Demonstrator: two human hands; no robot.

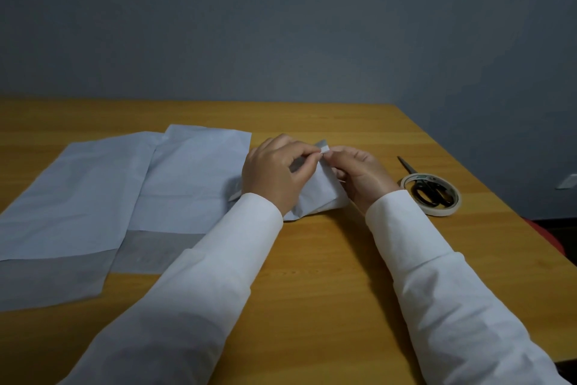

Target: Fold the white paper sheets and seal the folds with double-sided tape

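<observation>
White folded paper sheet (315,194) and small tape strip (324,149) are pinched by left hand (274,172) and right hand (362,175); the sticky strip could cling to fingertips or land crooked.

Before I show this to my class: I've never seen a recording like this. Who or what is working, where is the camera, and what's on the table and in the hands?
No machine here: a person in white sleeves works with bare hands. The one picture comes from a camera on their head, looking forward and down. On the wooden table lie flat white paper sheets, a tape roll and black scissors resting across it. The left hand and right hand hold a folded paper piece, pinching a small white strip, probably tape, at its top.
</observation>
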